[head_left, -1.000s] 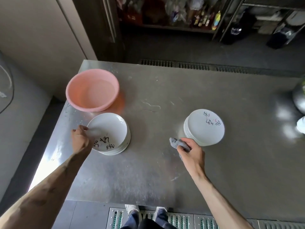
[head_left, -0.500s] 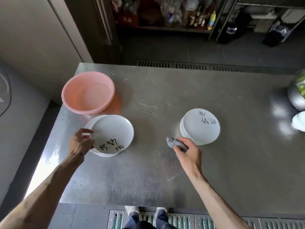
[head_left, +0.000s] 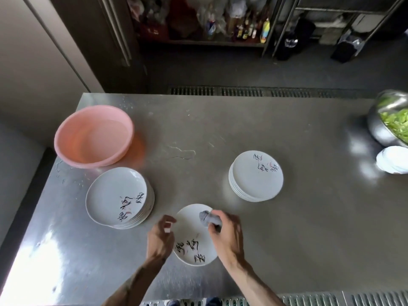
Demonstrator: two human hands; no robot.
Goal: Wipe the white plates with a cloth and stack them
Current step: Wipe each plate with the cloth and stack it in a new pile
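White inscribed plate (head_left: 191,230) has left its stack (head_left: 117,195); left hand (head_left: 160,237) grips it, right hand (head_left: 227,236) clutches cloth (head_left: 208,218).

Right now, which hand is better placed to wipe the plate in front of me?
Right. The right hand grips the grey cloth, which is bunched against the face of the plate. The left hand holds the plate by its left edge and seems to steady it.

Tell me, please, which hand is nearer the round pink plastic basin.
Left. The left hand is right of the pink basin, nearer the person; the right hand, farther right, across the white plate.
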